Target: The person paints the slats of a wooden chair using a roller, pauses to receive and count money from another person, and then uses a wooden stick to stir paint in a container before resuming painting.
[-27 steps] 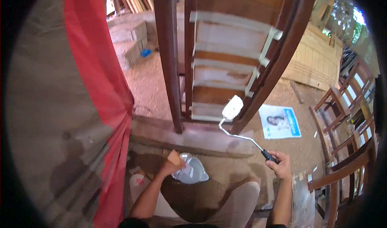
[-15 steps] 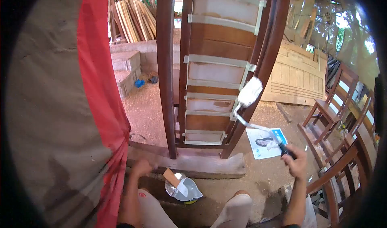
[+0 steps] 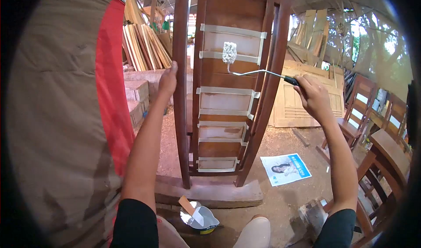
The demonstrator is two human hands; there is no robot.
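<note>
My right hand (image 3: 312,97) is closed on the black handle of a paint roller (image 3: 229,53), whose white head is at the upper taped panel. A dark brown wooden chair frame (image 3: 184,129) stands upright before me, with pale tape (image 3: 228,91) around several whitish panels. At its left post rests my left hand (image 3: 169,78), fingers at the far side of the wood; how tightly they hold is partly hidden. A foil-lined paint tray (image 3: 208,219) with a wooden-handled scraper (image 3: 188,207) lies on the ground near my legs.
A printed sheet (image 3: 286,169) lies on the ground at right. Brown chairs (image 3: 357,103) stand beyond it. A wooden beam (image 3: 210,194) supports the frame's feet. Brown and red cloth (image 3: 115,72) hangs at left. Planks (image 3: 144,46) and a light wooden door (image 3: 302,101) are behind.
The roller has moved up and left from beside the frame to the upper taped panel. My left hand has risen from low near the beam to the left post. The view has tilted up.
</note>
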